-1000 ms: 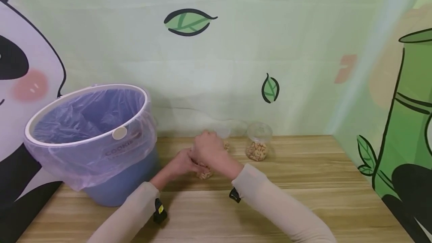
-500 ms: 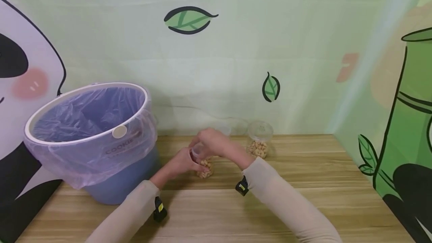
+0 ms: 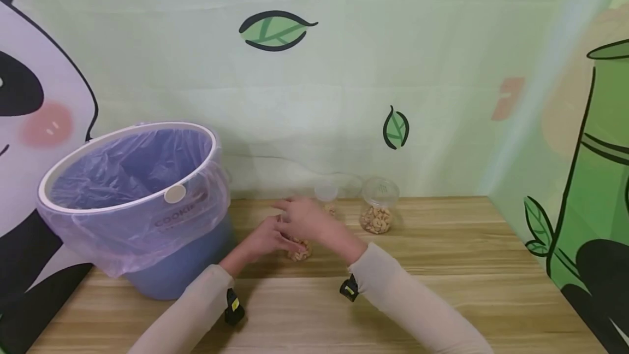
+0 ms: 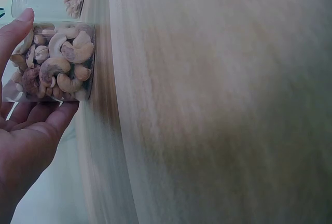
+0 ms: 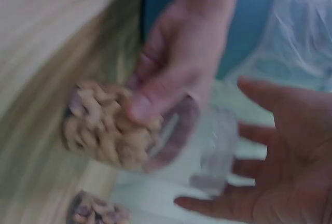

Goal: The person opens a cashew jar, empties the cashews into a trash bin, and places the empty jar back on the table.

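A clear jar of cashews [image 4: 57, 60] stands on the wooden table, partly hidden behind the hands in the head view. My left hand [image 3: 265, 236] grips its side, thumb on one face and fingers round the other. Its transparent lid [image 5: 218, 151] sits at the jar's top. Around that lid the fingers of my right hand [image 5: 290, 162] are spread, fairly straight, with the thumb standing away from it.
Two more clear lidded jars with nuts stand by the wall: a near-right jar [image 3: 377, 220] and a smaller-looking jar [image 3: 326, 193] partly behind the right hand. A blue bin [image 3: 167, 275] lined with a plastic bag stands at the left, close to the left forearm.
My right hand has gone from a curled grip over the lid to spread fingers around it, its wrist shifting right. The left hand has stayed on the jar.
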`<act>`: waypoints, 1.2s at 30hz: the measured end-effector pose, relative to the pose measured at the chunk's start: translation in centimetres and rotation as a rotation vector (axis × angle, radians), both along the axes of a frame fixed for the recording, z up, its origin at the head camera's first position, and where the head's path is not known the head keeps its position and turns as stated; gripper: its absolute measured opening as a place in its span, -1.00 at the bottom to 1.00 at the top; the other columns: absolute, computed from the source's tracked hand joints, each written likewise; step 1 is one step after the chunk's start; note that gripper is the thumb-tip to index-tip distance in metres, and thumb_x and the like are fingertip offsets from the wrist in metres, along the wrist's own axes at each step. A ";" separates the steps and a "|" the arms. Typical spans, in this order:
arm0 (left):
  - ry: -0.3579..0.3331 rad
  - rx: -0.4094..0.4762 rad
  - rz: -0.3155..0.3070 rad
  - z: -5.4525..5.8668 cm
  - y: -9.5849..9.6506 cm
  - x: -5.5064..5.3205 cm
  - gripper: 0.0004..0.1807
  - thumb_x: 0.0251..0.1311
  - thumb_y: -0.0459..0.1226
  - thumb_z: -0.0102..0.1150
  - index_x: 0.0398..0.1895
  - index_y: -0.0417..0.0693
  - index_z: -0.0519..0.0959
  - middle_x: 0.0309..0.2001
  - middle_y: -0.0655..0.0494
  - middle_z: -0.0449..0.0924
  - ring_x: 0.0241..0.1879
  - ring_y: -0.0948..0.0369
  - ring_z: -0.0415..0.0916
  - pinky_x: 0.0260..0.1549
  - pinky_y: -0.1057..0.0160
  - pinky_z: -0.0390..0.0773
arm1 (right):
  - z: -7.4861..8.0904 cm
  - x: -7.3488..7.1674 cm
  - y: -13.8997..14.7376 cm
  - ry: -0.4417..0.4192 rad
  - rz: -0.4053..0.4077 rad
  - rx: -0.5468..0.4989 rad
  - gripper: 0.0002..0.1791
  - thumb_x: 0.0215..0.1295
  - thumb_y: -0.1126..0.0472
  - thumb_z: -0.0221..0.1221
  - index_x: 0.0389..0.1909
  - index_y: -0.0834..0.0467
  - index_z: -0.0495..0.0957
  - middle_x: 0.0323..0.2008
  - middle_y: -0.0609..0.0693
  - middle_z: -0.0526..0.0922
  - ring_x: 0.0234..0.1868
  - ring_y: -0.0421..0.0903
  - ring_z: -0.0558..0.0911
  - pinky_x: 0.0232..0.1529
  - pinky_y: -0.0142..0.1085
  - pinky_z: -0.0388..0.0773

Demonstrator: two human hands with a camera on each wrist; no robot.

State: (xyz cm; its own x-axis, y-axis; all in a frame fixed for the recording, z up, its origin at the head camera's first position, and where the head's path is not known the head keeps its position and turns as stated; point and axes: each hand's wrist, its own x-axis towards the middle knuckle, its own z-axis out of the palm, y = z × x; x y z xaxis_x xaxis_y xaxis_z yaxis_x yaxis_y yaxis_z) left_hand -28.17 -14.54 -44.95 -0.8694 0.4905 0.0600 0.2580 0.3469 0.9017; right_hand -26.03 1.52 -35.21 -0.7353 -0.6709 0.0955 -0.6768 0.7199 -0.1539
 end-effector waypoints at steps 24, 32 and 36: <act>-0.029 -0.025 0.065 -0.1 0.0 0.1 -0.43 -0.03 -0.28 0.62 0.10 -0.15 0.62 0.02 0.08 0.68 -0.06 0.23 0.54 -0.06 0.24 0.53 | -1.0 -1.2 1.2 -0.010 0.098 -0.005 -0.55 0.37 -0.03 0.32 0.18 0.08 0.60 0.05 -0.02 0.70 0.00 -0.07 0.69 0.01 -0.27 0.61; 0.005 -0.051 0.074 0.0 0.1 0.1 -0.42 -0.07 -0.23 0.65 0.05 -0.15 0.62 -0.01 0.08 0.70 -0.08 0.23 0.54 -0.08 0.21 0.53 | -1.2 -1.8 1.9 -0.034 0.167 -0.026 -0.50 0.36 -0.03 0.33 0.24 0.07 0.58 0.10 -0.04 0.68 0.00 -0.12 0.68 0.00 -0.32 0.59; 0.000 -0.043 0.070 -0.1 0.1 0.1 -0.40 -0.06 -0.25 0.64 0.08 -0.17 0.61 0.00 0.06 0.69 -0.08 0.22 0.54 -0.08 0.21 0.53 | -1.1 -1.8 1.9 -0.038 0.164 -0.036 -0.50 0.34 -0.02 0.35 0.23 0.08 0.58 0.13 -0.04 0.67 0.05 -0.10 0.67 0.06 -0.30 0.58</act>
State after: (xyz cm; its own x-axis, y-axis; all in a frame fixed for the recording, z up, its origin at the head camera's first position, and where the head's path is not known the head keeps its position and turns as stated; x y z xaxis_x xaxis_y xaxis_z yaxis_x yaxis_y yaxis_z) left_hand -28.05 -14.46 -45.01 -0.9015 0.4309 0.0406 0.2322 0.4023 0.8856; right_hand -27.83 3.41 -36.32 -0.6195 -0.7792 0.0955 -0.7782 0.5936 -0.2051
